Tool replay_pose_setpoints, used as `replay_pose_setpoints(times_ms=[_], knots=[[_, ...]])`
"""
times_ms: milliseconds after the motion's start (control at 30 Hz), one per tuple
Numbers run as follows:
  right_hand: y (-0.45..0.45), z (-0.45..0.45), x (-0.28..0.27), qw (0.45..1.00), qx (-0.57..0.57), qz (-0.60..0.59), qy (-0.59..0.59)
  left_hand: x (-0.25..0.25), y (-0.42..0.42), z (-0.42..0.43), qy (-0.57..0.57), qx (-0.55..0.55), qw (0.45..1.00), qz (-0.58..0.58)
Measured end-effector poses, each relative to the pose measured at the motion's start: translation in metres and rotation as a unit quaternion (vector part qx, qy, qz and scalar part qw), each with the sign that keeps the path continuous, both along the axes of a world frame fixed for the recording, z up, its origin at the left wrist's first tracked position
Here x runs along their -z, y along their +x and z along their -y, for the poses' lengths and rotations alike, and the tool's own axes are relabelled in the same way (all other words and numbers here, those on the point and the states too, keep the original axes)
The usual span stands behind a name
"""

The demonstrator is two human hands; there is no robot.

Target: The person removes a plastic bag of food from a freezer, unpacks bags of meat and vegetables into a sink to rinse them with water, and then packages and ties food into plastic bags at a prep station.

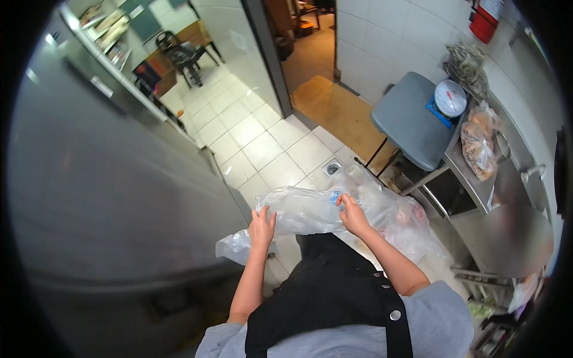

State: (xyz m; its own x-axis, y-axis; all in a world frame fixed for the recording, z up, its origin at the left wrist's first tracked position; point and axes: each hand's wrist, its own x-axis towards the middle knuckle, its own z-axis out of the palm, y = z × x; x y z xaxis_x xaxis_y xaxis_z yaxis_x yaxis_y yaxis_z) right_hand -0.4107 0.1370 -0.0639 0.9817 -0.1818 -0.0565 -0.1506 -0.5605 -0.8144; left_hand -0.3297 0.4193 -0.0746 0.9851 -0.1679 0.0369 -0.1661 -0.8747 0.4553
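Observation:
A clear plastic bag (301, 210) is stretched crosswise in front of the black apron, between both hands. My left hand (261, 228) is closed on its left end, and a loose crumpled part hangs to the left of the wrist. My right hand (352, 213) pinches the bag near a small blue printed mark. Beyond and to the right of my right hand, large clear bags (394, 209) with pinkish contents rest on the tiled floor.
A large metal cabinet (119, 173) fills the left side. A grey chair (412, 116) holds a blue scale (449, 101). At the right, a steel counter (462, 173) bears a bagged brown item (479, 143). A floor drain (332, 167) lies ahead.

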Motion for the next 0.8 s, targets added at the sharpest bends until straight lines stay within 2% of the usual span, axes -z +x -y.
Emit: replay_pose_setpoints(times_ms=[67,200,333,500,567,700,800], knots=[[0.005,0.009,0.010,0.998,0.013,0.004,-0.057,-0.009,0.038,0.015,0.006,0.024,0.999,0.035],[0.046,0.005,0.045,0.992,0.107,-0.049,-0.047,-0.009,0.110,0.033,0.036,0.071,0.996,0.028],[0.128,0.004,0.040,0.981,0.086,-0.131,-0.118,-0.003,0.184,0.040,0.048,0.093,0.994,0.025],[0.270,0.025,0.036,0.988,0.090,-0.088,-0.091,-0.013,0.300,0.063,0.076,0.133,0.988,-0.003],[0.317,0.035,0.023,0.987,0.095,-0.086,-0.096,-0.019,0.347,0.084,0.076,0.132,0.983,-0.101],[0.396,0.059,0.004,0.989,0.087,-0.103,-0.067,-0.029,0.422,0.121,0.074,0.164,0.979,-0.096],[0.437,0.080,0.007,0.990,0.097,-0.077,-0.067,-0.020,0.468,0.138,0.001,0.185,0.982,-0.041]])
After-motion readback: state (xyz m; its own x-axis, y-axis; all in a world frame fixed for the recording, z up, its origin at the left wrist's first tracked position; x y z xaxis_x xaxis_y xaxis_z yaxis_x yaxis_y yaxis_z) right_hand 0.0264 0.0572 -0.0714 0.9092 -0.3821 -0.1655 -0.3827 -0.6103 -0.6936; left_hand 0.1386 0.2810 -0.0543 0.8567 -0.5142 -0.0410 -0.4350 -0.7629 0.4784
